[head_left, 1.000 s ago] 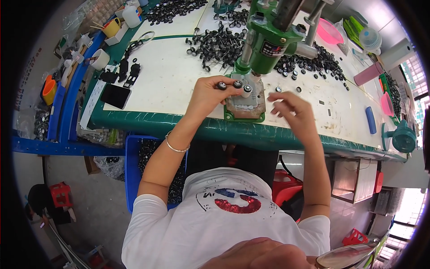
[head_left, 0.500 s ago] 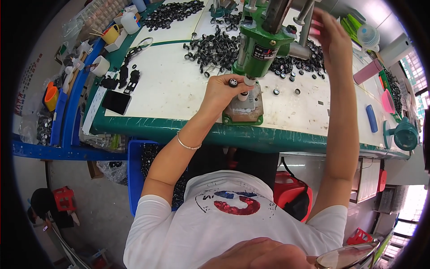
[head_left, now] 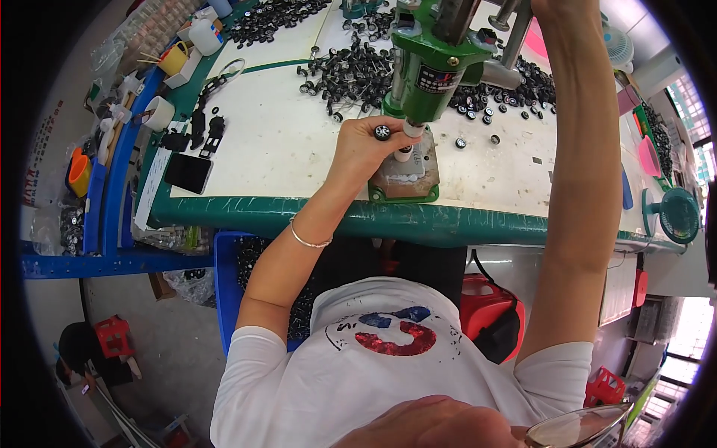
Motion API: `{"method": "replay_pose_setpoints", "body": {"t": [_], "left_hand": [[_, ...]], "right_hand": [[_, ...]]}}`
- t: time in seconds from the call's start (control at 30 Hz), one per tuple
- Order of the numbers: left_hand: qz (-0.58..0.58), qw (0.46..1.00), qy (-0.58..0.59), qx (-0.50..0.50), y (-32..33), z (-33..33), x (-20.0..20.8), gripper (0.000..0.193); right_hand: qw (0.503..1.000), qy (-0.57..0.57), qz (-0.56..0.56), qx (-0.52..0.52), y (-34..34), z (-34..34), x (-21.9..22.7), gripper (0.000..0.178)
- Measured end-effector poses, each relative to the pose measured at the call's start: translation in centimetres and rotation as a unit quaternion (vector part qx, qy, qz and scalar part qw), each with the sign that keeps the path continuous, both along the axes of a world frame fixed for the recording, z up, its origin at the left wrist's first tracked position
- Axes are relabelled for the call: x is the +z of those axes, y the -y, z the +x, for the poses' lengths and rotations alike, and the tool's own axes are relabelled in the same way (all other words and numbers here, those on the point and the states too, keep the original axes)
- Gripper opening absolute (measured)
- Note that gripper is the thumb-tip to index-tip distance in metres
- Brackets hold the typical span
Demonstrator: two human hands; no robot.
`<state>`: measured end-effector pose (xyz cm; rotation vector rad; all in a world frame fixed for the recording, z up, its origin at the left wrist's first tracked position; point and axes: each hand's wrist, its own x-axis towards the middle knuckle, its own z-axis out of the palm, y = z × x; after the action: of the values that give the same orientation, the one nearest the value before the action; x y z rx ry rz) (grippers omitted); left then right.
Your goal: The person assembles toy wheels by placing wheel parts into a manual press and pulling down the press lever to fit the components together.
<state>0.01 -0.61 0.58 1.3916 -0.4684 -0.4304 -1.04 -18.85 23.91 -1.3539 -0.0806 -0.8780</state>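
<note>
Our left hand [head_left: 363, 145] is pinching a black wheel [head_left: 382, 132] beside the green press [head_left: 431, 78]; our right hand [head_left: 565, 7] is lying mostly outside the view, its grip we cannot tell. This piece is seemingly awaiting completion; many wheels [head_left: 351, 78] are lying on the bench [head_left: 276, 142].

Grey floor [head_left: 183, 328]; blue rack [head_left: 112, 264], red stool [head_left: 113, 336] at left; bright window [head_left: 688, 332] at right.
</note>
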Motion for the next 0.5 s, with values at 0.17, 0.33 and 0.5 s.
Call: {"method": "replay_pose_setpoints", "body": {"t": [0.17,0.33,0.5], "left_hand": [[0.018,0.999,0.028,0.005,0.0,-0.1,0.2,0.019],[0.017,1.0,0.021,0.002,0.0,-0.2,-0.1,0.019],[-0.017,1.0,-0.004,-0.007,0.0,-0.4,-0.6,0.018]], "right_hand": [[0.99,0.097,-0.071,-0.069,-1.3,-2.1,-0.5,0.026],[0.951,0.228,-0.191,-0.091,-1.1,-4.3,-2.1,0.029],[0.957,0.252,-0.116,0.086,-1.2,-7.7,-3.5,0.027]]}}
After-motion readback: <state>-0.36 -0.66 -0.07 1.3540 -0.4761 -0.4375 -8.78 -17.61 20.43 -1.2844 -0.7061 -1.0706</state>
